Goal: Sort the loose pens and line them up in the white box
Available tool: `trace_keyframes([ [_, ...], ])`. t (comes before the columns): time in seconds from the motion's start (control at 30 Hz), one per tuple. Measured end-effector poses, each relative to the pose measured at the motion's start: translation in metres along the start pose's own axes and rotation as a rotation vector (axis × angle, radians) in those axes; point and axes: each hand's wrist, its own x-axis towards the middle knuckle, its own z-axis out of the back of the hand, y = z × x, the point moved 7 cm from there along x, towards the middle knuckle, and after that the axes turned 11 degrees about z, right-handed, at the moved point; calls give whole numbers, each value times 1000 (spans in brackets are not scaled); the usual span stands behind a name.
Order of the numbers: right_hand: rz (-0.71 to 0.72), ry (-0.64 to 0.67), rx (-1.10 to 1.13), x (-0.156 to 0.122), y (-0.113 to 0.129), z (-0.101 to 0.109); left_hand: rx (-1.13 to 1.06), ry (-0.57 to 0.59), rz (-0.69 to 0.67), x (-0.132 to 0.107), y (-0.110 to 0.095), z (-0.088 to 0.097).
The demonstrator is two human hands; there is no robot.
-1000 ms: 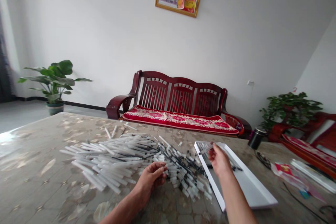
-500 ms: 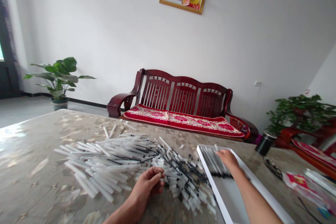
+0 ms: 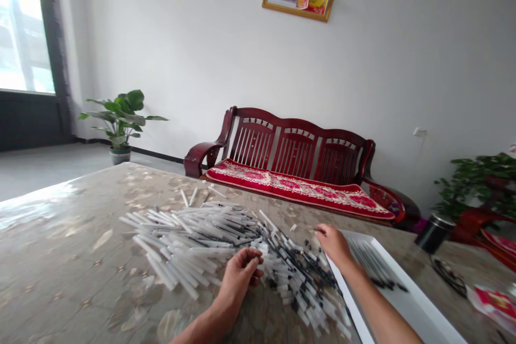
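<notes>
On the table a heap of translucent white pen barrels [image 3: 181,247] spreads out to the left of a second pile of pen parts [image 3: 298,269] with black and clear pieces. My left hand [image 3: 244,274] hovers at the near edge between the two, thumb and fingertips pressed together; whatever they hold is too small to make out. My right hand [image 3: 332,244] is over the far left corner of a shallow white box [image 3: 423,306], its fingers curled together, their contents hidden. Inside the box lies a row of pens [image 3: 373,260] with black ends, partly behind my right forearm.
Tiny black pieces [image 3: 308,243] lie near the box. A black cylindrical container [image 3: 434,234], a dark cable [image 3: 447,279] and a red and clear plastic packet [image 3: 495,303] are at the right. Beyond the table [image 3: 72,258] stands a red wooden bench [image 3: 298,150].
My right hand has moved left from above the row of pens to the box's edge; the pen at its fingertips no longer shows there. My left hand stays pinched. The view has turned left.
</notes>
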Motion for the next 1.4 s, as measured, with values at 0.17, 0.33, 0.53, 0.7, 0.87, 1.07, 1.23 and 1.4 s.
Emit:
trace_keyframes([
  [0.17,100,78,-27,27,86,-38,16,20,16,3,5,-1],
  [0.33,85,146,-114,50,122,-63,-32,5,42,8,8,3],
  [0.53,48,224,-191,61,132,-71,-72,-5,69,11,11,3],
  [0.7,56,202,-180,55,135,-62,-60,-1,65,13,12,3],
  [0.87,115,133,-45,31,136,-44,-81,-29,44,10,8,5],
  [1.07,289,118,501,-34,169,-39,-138,23,19,0,0,1],
  [1.23,288,166,639,-57,166,-40,-119,35,21,-2,2,-1],
  [1.4,153,143,125,-46,113,-38,-121,-32,24,-1,4,3],
])
